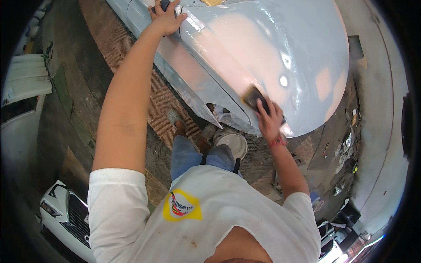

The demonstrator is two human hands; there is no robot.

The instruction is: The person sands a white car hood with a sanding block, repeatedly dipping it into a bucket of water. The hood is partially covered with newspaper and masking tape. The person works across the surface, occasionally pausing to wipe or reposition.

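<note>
In the head view, the large car panel [315, 44] lies in front of the person, and the right hand [271, 117] has its grip closed around a dark block [254, 100], set down on the near part of this panel. The left hand [164, 21] is at the panel's upper left corner, fingers around something dark; whether it really grasps this, I cannot tell. The work on the surface seems to me only partly done: grey-blue coat covers much of the panel, but broad pinkish patches remain, and their borders look uneven. The panel is smooth and rounded, with glossy streaks, perhaps wet. The block is rather flat, box-like and slightly blurred. Below the panel stand a round pale bucket [246, 145] and a ribbed, brownish floor mat [161, 103].
</note>
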